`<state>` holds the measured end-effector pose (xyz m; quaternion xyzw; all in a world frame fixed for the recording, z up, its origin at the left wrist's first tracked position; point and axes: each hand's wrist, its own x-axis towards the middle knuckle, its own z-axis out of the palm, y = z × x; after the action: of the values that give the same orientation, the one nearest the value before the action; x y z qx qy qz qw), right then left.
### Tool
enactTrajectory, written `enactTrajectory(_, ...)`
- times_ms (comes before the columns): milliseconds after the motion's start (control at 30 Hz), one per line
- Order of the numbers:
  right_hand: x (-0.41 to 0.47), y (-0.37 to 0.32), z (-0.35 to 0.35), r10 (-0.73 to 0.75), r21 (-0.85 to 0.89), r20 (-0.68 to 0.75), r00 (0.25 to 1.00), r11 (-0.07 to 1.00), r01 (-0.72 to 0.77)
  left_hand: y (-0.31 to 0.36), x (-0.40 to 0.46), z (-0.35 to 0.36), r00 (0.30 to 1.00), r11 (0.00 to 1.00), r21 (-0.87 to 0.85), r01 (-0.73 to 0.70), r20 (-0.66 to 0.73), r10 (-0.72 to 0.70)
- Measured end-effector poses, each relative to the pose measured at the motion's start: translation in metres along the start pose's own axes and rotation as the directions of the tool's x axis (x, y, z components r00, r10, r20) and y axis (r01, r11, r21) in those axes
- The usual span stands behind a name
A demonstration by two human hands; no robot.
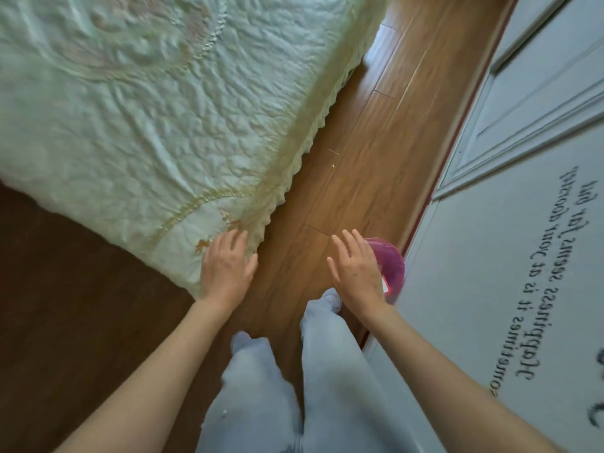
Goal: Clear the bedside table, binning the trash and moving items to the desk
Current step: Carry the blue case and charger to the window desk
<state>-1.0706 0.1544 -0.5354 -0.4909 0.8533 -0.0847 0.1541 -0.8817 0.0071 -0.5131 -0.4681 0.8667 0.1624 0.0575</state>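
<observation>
1. Both hands reach forward, empty: the left hand (225, 266) hangs with fingers spread and loose over the near corner of the bed, and the right hand (358, 273) is held flat and open, palm down, above the floor, gripping nothing.
2. The bed (137, 103), under a pale green quilted coverlet with a scalloped hem, fills the upper left of the view; its near corner lies just under the left hand.
3. A grey panelled wall (536, 132) runs down the right side, with dark cursive lettering (555, 282) on its lower part, seen upside down.
4. A strip of brown wooden floor (369, 142) runs between the bed's edge and the wall's foot.
5. The person's legs in light blue jeans (327, 371) stand on that strip, a pale shoe (333, 297) showing at the end of the right leg.
6. A pink translucent plastic bin (392, 273) sits on the floor against the foot of the wall, partly hidden behind the right hand; whether the hand touches it cannot be told.
</observation>
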Motion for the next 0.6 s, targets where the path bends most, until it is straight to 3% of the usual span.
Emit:
enactTrajectory(267,-0.041,-0.111,-0.015,-0.224,-0.145,0.020,0.974,0.964,0.224,-0.098,-0.113,-0.060,0.972,0.981,-0.087,0.174,-0.146,-0.185)
enactTrajectory(600,-0.101,-0.321,0.002,-0.474,-0.038,0.094,0.876,0.877,0.479,-0.259,-0.286,-0.120,0.846,0.888,-0.122,0.443,-0.273,-0.459)
